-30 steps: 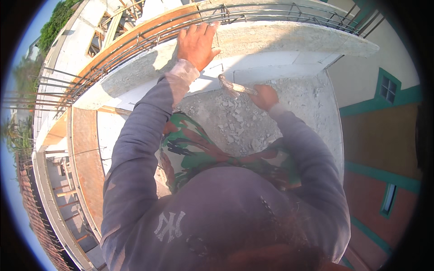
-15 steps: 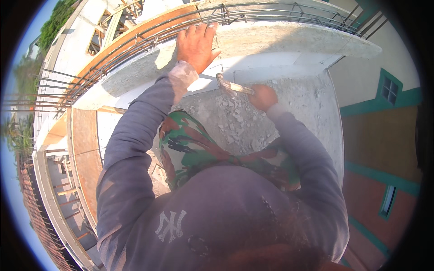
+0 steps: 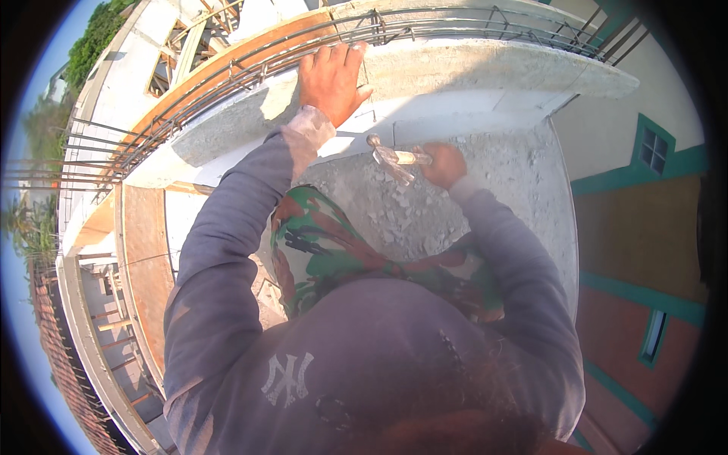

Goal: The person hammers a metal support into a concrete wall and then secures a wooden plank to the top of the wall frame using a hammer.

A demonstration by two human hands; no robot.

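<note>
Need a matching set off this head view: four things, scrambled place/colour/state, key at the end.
Column 1
1. hammer
2. left hand
3. steel bars
4. trousers

Column 2
A. long and thin, running along the far side of the pale board
B. camouflage pattern with green and brown
C. at the upper edge of the pale board
D. gripped by the handle in the right hand

Pairs: 1-D, 2-C, 3-A, 4-B
</note>
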